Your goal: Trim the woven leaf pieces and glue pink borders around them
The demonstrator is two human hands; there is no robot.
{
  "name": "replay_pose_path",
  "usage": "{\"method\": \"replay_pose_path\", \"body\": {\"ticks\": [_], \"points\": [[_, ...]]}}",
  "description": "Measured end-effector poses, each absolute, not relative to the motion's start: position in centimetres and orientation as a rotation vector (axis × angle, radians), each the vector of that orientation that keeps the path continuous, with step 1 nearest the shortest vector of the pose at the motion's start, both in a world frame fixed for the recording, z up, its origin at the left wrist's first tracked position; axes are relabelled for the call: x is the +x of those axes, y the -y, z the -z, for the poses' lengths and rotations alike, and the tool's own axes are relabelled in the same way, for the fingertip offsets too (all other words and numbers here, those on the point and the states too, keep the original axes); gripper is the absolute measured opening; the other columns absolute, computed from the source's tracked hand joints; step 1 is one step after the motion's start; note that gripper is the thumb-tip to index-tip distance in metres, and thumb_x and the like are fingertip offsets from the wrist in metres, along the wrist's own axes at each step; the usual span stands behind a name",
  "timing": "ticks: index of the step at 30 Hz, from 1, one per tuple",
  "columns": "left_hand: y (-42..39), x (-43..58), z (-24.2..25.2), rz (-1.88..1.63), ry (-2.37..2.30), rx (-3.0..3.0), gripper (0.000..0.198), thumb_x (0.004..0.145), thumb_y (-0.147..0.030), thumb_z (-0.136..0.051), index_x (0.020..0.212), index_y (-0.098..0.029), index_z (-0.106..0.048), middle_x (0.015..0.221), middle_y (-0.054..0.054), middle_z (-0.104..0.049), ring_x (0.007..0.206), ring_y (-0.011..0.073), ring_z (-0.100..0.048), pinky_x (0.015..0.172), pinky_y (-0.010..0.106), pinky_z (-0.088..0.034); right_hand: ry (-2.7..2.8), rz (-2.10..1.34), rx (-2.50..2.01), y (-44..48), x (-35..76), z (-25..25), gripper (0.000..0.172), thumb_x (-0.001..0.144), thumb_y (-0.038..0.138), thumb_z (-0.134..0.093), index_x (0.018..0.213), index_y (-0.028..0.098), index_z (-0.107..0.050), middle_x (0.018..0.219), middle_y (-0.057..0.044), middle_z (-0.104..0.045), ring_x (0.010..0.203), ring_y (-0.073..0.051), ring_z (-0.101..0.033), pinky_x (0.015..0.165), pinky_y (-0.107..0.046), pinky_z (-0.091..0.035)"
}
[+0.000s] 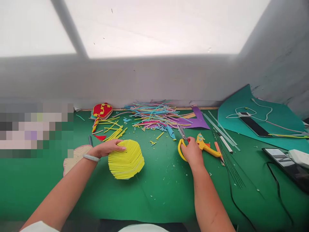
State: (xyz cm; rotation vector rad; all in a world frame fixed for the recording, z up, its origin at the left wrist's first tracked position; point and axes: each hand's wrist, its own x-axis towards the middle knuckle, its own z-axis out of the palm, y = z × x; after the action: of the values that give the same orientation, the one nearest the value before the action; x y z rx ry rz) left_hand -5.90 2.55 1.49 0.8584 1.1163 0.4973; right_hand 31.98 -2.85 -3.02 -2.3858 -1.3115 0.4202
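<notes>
Pinching yellow strip-covered disc (129, 162) in left hand (108, 148); grasping scissors (184, 136) near pivot with right hand (194, 153); apparently at trimming stage; for next cut, needing fuller grip

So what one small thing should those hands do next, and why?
I'd probably bring the scissors across to the yellow disc: the right hand has them by the handles, the left hand holds the disc at its edge, the two things are apart, and the disc's outline looks slightly uneven.
</notes>
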Motion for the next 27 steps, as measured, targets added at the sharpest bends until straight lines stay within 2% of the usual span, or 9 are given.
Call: {"method": "replay_pose_path", "body": {"ticks": [4, 7, 10, 14, 18, 20, 22, 25, 27], "points": [[-4.3, -6.1, -1.4, -0.376, -1.137, 0.876, 0.046, 0.052, -0.011, -0.093, 0.096, -0.014, -0.079, 0.085, 0.016, -0.079, 0.068, 0.0307, -0.076, 0.069, 0.039, -0.061, 1.295, -0.427, -2.416, 2.6, 32.0, 3.3, 0.052, 0.093, 0.038, -0.052, 0.138, 0.013, -0.045, 0.117, -0.015, -0.067, 0.111, -0.029, -0.064, 0.087, -0.036, -0.048], [-5.2, -7.1, -2.0, -0.382, -1.164, 0.855, 0.044, 0.055, -0.010, -0.091, 0.097, -0.013, -0.079, 0.086, 0.017, -0.079, 0.068, 0.0318, -0.076, 0.065, 0.038, -0.061, 1.286, -0.449, -2.451, 2.4, 32.1, 3.8, 0.054, 0.092, 0.040, -0.051, 0.138, 0.013, -0.044, 0.110, -0.014, -0.070, 0.103, -0.029, -0.067, 0.083, -0.037, -0.048], [-6.0, -8.4, -3.1, -0.443, -1.216, 0.824, 0.036, 0.068, -0.004, -0.079, 0.103, -0.011, -0.077, 0.081, 0.012, -0.079, 0.063, 0.0288, -0.075, 0.058, 0.036, -0.060, 1.293, -0.450, -2.480, 2.4, 32.4, 4.5, 0.056, 0.091, 0.043, -0.051, 0.138, 0.014, -0.044, 0.110, -0.014, -0.069, 0.103, -0.030, -0.067, 0.082, -0.038, -0.048], [-6.6, -10.2, -4.4, -0.509, -1.285, 0.775, 0.035, 0.086, 0.002, -0.054, 0.116, -0.006, -0.070, 0.074, 0.005, -0.077, 0.061, 0.0226, -0.074, 0.057, 0.037, -0.059, 1.285, -0.397, -2.514, 2.6, 32.7, 4.8, 0.058, 0.087, 0.047, -0.050, 0.135, 0.015, -0.047, 0.101, -0.011, -0.070, 0.096, -0.031, -0.068, 0.074, -0.038, -0.049], [-7.0, -10.6, -4.6, -0.506, -1.348, 0.584, 0.026, 0.091, -0.013, -0.061, 0.113, -0.009, -0.074, 0.068, 0.005, -0.074, 0.066, 0.0276, -0.074, 0.058, 0.043, -0.059, 1.266, -0.409, -2.570, 2.6, 32.5, 4.8, 0.057, 0.083, 0.048, -0.052, 0.131, 0.017, -0.051, 0.097, -0.009, -0.069, 0.087, -0.029, -0.068, 0.069, -0.038, -0.049], [-7.4, -10.0, -4.8, -0.473, -1.352, 0.591, 0.024, 0.088, -0.016, -0.067, 0.109, -0.010, -0.076, 0.069, 0.006, -0.074, 0.072, 0.0304, -0.075, 0.060, 0.043, -0.060, 1.272, -0.374, -2.582, 2.6, 32.4, 5.1, 0.057, 0.082, 0.050, -0.052, 0.129, 0.018, -0.052, 0.098, -0.009, -0.069, 0.091, -0.030, -0.068, 0.071, -0.039, -0.050], [-8.0, -9.2, -5.3, -0.424, -1.424, 0.652, 0.024, 0.087, -0.018, -0.068, 0.106, -0.005, -0.076, 0.068, 0.009, -0.074, 0.078, 0.0346, -0.075, 0.060, 0.044, -0.060, 1.287, -0.310, -2.585, 2.6, 32.2, 5.4, 0.056, 0.082, 0.052, -0.052, 0.128, 0.020, -0.054, 0.099, -0.010, -0.068, 0.094, -0.031, -0.067, 0.072, -0.041, -0.050], [-9.1, -9.6, -6.5, -0.435, -1.600, 0.743, 0.034, 0.093, -0.029, -0.063, 0.106, 0.000, -0.075, 0.067, 0.011, -0.072, 0.087, 0.0403, -0.073, 0.061, 0.048, -0.060, 1.307, -0.237, -2.603, 2.9, 32.4, 6.0, 0.052, 0.082, 0.054, -0.050, 0.123, 0.022, -0.057, 0.098, -0.010, -0.068, 0.091, -0.032, -0.067, 0.068, -0.042, -0.050], [-9.9, -11.9, -7.1, -0.556, -1.734, 0.761, 0.047, 0.096, -0.041, -0.058, 0.115, 0.000, -0.071, 0.067, 0.010, -0.072, 0.093, 0.0436, -0.071, 0.063, 0.055, -0.058, 1.334, -0.216, -2.617, 3.2, 32.7, 6.3, 0.051, 0.082, 0.055, -0.050, 0.121, 0.024, -0.058, 0.095, -0.010, -0.068, 0.087, -0.032, -0.067, 0.066, -0.042, -0.049]]}}
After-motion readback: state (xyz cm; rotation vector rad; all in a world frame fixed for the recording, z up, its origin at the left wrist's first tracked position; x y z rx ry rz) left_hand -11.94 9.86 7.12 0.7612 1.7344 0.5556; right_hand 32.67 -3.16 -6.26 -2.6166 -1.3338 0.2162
